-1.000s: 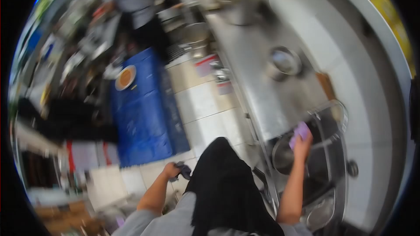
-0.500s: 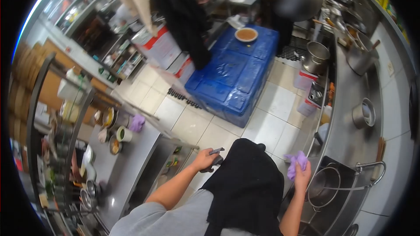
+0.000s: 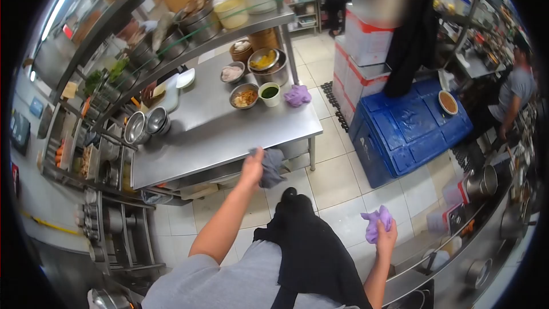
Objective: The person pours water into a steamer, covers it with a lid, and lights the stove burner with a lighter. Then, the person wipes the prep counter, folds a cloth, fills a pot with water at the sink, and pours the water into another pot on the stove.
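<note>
My left hand (image 3: 252,169) grips a dark grey cloth (image 3: 271,168), which hangs near the front edge of a steel table (image 3: 200,134). Crumpled purple cloth (image 3: 376,223) is held in my right hand (image 3: 386,237), over the tiled floor to the right of my black apron (image 3: 309,246). Another purple cloth (image 3: 298,96) lies on the table's right end, beside a white cup of green liquid (image 3: 269,94) and a metal bowl of orange-brown food (image 3: 244,96).
A blue chest (image 3: 406,131) bears a bowl of brown sauce (image 3: 448,103). Red-and-white boxes (image 3: 366,40) are stacked behind it. A person in grey (image 3: 514,94) stands at the right. Shelving with pots (image 3: 197,26) rises over the table; a steel counter with a pot (image 3: 479,272) is at lower right.
The view has swung left from the sink counter to the steel table. My left hand has come up with the grey cloth near the table edge; the purple cloth stays in my right hand.
</note>
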A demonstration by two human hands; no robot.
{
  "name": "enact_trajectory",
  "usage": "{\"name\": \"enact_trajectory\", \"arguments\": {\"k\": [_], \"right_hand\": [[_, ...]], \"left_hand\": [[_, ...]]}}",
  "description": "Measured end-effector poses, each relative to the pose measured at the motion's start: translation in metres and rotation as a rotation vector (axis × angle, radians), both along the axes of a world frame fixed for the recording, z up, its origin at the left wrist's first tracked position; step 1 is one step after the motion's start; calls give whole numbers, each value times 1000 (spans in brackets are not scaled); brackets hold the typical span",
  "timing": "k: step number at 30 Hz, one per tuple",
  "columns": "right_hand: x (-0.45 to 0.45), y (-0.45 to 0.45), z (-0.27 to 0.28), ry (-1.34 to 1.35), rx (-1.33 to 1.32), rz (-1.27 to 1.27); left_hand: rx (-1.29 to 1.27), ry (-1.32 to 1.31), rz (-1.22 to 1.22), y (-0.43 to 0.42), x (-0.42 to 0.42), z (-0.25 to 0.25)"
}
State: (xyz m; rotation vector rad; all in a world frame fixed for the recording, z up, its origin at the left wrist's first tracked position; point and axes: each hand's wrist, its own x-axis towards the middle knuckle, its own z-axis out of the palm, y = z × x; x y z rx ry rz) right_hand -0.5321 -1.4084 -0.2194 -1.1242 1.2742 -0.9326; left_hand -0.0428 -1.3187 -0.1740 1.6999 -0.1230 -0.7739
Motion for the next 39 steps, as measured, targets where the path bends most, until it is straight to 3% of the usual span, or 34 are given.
{"name": "enact_trajectory", "arguments": {"k": [1,3,6,11,14,21,25,28,30,32,35,36,37,39], "right_hand": [[15,-2,-2,-46,20,21],[45,-11,-7,-29,9,72],[99,-26,-3,13,28,148],[213,-46,20,60,-23,221],[278,-42,31,42,-6,264],[375,-17,36,122,24,352],[384,-10,18,139,77,405],[384,-15,5,158,104,480],[381,-24,-8,146,131,538],[391,-32,-6,153,93,580],[412,-38,17,174,63,628],[417,-41,17,179,49,654],[424,-43,18,164,49,673],[433,-43,20,150,64,705]], "left_hand": [[-71,59,89,5,30,11],[23,-200,-114,20,77,53],[398,-1106,56,34,135,23],[597,-1085,-503,22,188,-86],[655,-1318,-565,-12,161,-70],[99,-1307,-1097,-123,134,-57],[-37,-1231,-1084,-119,128,-74],[18,-1210,-1024,-48,161,-69],[214,-1245,-877,16,200,-55],[293,-1195,-552,87,252,-48],[814,-1171,-99,202,322,-40],[886,-1158,93,246,346,-62],[1141,-1073,216,279,371,-86],[1194,-791,429,306,397,-83]]}}
